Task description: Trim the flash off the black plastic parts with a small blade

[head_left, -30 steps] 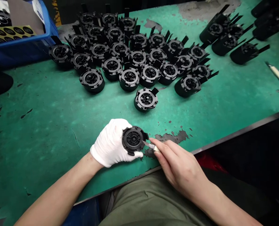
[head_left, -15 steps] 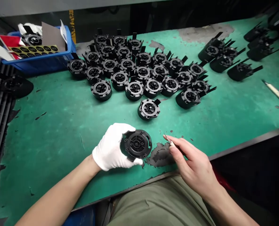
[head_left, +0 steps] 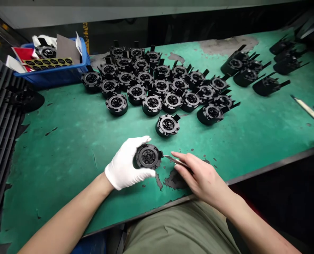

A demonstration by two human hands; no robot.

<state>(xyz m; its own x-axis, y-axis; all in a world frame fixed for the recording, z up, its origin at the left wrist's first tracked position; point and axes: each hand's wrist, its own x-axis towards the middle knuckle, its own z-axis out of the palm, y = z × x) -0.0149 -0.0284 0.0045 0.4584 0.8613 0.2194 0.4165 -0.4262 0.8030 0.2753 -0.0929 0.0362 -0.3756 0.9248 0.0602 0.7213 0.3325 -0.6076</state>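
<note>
My left hand (head_left: 127,164), in a white glove, grips a round black plastic part (head_left: 148,156) by its left side, ribbed face up. Bare, my right hand (head_left: 196,173) pinches a thin knife (head_left: 176,161) with a pointed metal blade. The blade's tip is at the tab on the right edge of the held part; whether it touches cannot be made out. Just beyond my hands, a single similar black part (head_left: 167,125) rests on the green table (head_left: 74,141). Farther back stands a cluster of several like parts (head_left: 152,102), many with upright tabs.
A blue bin (head_left: 58,76) with cards and round stickers stands at the back left. Beside a grey ribbed mat (head_left: 0,141) lies another black part (head_left: 27,100). More black parts (head_left: 268,84) and a white-handled pen-like tool (head_left: 307,109) are at the right.
The held part has turned, bringing its tab to the right side, and moved slightly left. My right hand has moved left, bringing the blade to the part's edge. The camera view has shifted slightly.
</note>
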